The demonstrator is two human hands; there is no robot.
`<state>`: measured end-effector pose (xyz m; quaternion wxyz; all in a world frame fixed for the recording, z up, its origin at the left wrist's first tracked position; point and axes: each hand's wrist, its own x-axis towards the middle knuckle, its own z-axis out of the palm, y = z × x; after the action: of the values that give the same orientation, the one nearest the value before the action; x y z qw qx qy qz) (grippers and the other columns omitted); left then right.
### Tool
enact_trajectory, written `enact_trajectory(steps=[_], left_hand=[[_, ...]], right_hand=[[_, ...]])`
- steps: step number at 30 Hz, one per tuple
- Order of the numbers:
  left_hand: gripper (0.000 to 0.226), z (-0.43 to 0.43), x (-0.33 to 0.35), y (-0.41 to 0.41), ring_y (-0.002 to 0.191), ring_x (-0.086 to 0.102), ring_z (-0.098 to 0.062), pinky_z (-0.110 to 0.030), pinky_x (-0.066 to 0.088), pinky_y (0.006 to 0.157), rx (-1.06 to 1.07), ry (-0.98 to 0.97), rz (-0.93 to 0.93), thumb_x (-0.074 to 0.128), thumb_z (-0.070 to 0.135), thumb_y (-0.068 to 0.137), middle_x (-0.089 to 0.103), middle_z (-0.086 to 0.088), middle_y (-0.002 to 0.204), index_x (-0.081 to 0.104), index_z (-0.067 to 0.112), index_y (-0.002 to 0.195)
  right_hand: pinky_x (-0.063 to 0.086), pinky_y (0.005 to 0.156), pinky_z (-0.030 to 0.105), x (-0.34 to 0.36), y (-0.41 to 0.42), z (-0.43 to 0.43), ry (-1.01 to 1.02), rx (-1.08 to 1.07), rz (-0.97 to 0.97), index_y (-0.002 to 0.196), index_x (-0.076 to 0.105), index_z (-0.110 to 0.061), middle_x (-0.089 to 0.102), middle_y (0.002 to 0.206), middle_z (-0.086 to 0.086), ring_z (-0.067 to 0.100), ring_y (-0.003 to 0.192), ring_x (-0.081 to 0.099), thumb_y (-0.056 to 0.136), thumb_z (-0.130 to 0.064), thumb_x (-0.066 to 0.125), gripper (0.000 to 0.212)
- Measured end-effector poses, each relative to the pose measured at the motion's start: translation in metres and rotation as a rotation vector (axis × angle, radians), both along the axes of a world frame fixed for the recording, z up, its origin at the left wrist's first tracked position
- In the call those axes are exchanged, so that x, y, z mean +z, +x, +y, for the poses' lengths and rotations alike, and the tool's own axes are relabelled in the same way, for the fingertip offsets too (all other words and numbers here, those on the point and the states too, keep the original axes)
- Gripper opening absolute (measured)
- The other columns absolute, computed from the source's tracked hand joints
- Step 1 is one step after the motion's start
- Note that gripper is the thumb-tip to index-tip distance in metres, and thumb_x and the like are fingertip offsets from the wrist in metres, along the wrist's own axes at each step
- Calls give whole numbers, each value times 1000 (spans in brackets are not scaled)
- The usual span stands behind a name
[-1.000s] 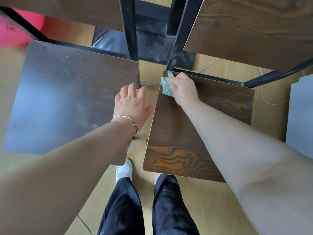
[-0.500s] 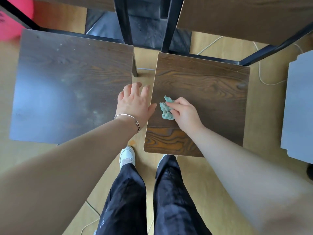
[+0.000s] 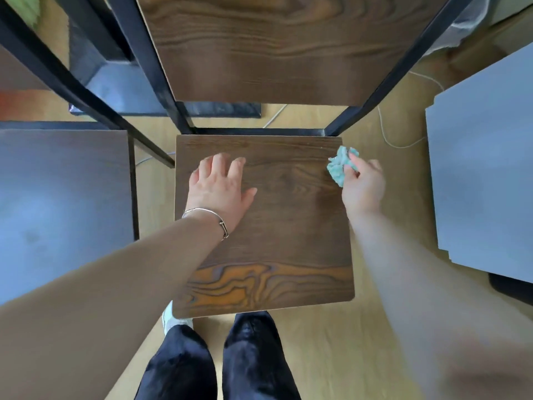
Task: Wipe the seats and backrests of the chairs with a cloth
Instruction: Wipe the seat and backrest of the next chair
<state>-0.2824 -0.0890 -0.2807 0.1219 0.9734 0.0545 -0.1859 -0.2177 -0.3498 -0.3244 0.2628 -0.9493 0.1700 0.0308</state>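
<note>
I am logging the cloth (image 3: 338, 168) shifted from the seat's (image 3: 288, 226) 9 o'clock edge to its 2 o'clock corner, right hand (image 3: 364, 187) pinching the wad, which I am judging soft and light, by its bunched middle, left hand (image 3: 219, 189) lying spread flat at 10 o'clock.

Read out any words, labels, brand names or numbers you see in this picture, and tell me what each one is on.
None: no readable text shows anywhere. The dark brown wood-grain chair seat, the matching wooden backrest, the crumpled teal cloth, the thin silver bracelet and the grey flat panel at right bear no print, label or number.
</note>
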Motion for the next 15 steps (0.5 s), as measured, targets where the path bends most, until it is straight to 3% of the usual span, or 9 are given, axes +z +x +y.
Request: enact_trajectory(steps=[5,10,15], left_hand=[[61,-20,-10,21,131,28,-30,-43,28,109,-7,0,14,43,55,94,30,-4,143,27,27,146],[60,-19,-17,26,131,29,-30,-44,29,109,12,0,31,43,54,95,31,-4,143,29,26,146],[61,-11,-18,23,133,27,-31,-45,28,110,36,12,57,42,54,95,30,-6,145,27,27,147]], right_hand=[[45,91,19,-10,39,4,30,57,59,132,62,-14,54,121,5,20,110,59,99,-12,54,34],[43,91,18,-17,42,30,-25,83,112,139,53,-13,49,127,3,16,115,57,100,-40,51,47],[46,99,23,-20,37,41,32,278,145,140,53,-17,49,128,0,15,121,52,98,-25,59,43]])
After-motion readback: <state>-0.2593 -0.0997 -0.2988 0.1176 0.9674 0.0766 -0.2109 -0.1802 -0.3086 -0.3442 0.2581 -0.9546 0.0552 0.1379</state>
